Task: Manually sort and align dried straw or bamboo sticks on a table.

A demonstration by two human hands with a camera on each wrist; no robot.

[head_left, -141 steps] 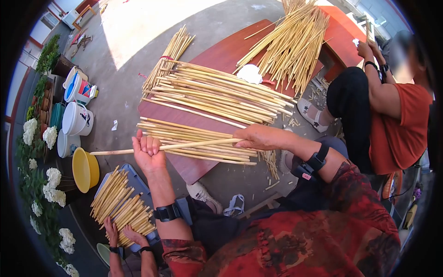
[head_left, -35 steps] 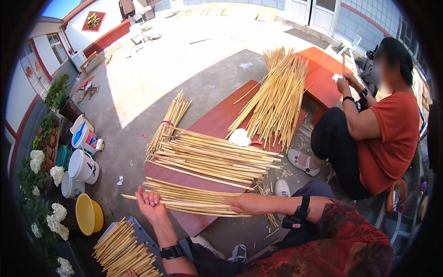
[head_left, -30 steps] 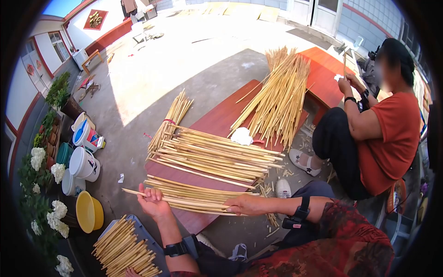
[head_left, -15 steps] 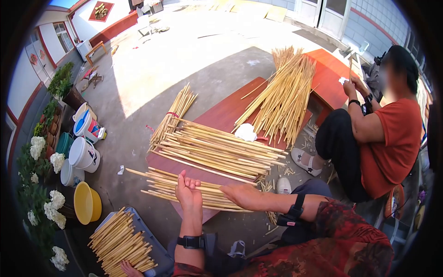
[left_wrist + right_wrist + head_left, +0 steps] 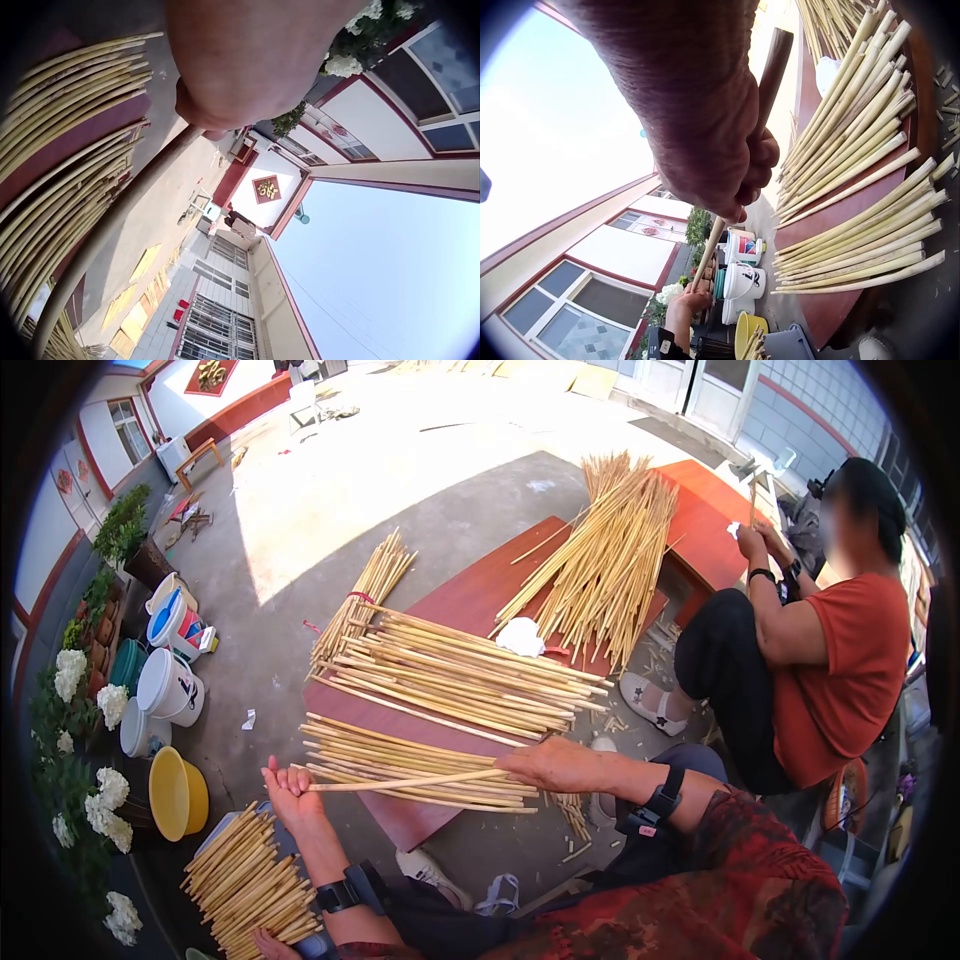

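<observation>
A long straw-coloured stalk (image 5: 405,782) is stretched between my two hands, low over the near row of stalks. My left hand (image 5: 295,795) holds its left end, palm up with the fingers curled. Near its other end my right hand (image 5: 555,765) grips it, and in the right wrist view the fingers (image 5: 761,161) wrap round it with a short piece sticking out behind. The stalk (image 5: 112,217) runs away from my left hand in the left wrist view, where the fingers are mostly hidden. Below lies the near row of stalks (image 5: 400,753) on a dark red board (image 5: 350,705).
Beyond lies a larger row of stalks (image 5: 450,670), a tied bundle (image 5: 370,595) and a big heap (image 5: 595,560). A person (image 5: 850,630) sits at the right. Cut stalks (image 5: 245,885) fill a tray at the lower left, near a yellow basin (image 5: 178,794) and white buckets (image 5: 170,687).
Half a second ago my left hand was close to my right hand, with the stalk's tip reaching past it. It has moved left to the stalk's end; the right hand still holds the other end.
</observation>
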